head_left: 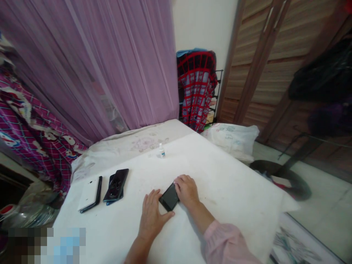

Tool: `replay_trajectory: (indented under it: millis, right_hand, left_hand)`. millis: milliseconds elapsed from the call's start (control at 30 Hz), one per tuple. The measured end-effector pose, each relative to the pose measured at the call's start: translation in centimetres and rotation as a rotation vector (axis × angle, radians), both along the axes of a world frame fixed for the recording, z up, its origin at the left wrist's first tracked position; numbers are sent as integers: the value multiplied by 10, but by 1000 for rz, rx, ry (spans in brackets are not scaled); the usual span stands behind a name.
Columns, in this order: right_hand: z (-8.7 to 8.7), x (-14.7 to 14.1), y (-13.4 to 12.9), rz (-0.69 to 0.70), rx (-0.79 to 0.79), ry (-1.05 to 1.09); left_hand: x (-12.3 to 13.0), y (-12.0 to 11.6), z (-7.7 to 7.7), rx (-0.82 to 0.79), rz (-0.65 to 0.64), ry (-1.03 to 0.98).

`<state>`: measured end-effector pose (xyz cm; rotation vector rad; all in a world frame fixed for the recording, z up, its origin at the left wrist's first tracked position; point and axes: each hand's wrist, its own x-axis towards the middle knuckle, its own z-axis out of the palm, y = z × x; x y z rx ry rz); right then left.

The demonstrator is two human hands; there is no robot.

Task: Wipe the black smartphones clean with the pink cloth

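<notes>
A small black smartphone [169, 198] lies on the white-covered table, screen up and turned at a slant. My left hand [153, 212] spans its near left end, with the fingertips at one corner and the thumb at the lower corner. Around the upper right end of the phone, my right hand [187, 190] has its fingers bent and closed on the edge. Beyond both hands stands a small clear bottle [162, 150] with a white cap and a blue label.
To the left lie stacked dark phones [117, 185] and a white phone [90, 192] on a dark one. The table [233, 205] ends on the right, near a white plastic bag [232, 141]. A purple curtain [132, 62] hangs behind; a large clear bottle [24, 216] is at lower left.
</notes>
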<state>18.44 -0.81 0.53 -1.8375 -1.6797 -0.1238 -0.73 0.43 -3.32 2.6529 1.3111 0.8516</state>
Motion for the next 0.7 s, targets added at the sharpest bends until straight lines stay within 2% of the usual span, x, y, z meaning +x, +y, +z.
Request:
replay_trajectory:
  millis: [100,167,233,333,400,467,567,633,700]
  right_hand:
    - [0,-13,-3,184,-12,2]
    - [0,-11,-5,263,-27,-3]
    - [2,1,-2,215,-55,-4]
    - [5,19,7,37,-100,5]
    - [5,19,10,14,-102,12]
    - [5,11,9,100,-80,20]
    - [3,-2,-2,306,-51,33]
    - [2,2,-10,400,-43,51]
    - [-1,19,-15,410,-30,75]
  left_hand:
    - [2,-2,-2,14,29,-6]
    - [3,-3,-2,14,44,-6]
    - [4,-4,-1,10,52,-3]
    - [7,-5,2,1,66,7]
    - [9,-6,3,-5,86,11]
    - [12,-8,4,-11,109,16]
    - [14,-10,5,-17,130,26]
    - [15,-10,5,-25,137,34]
    - [15,-11,6,-35,146,41]
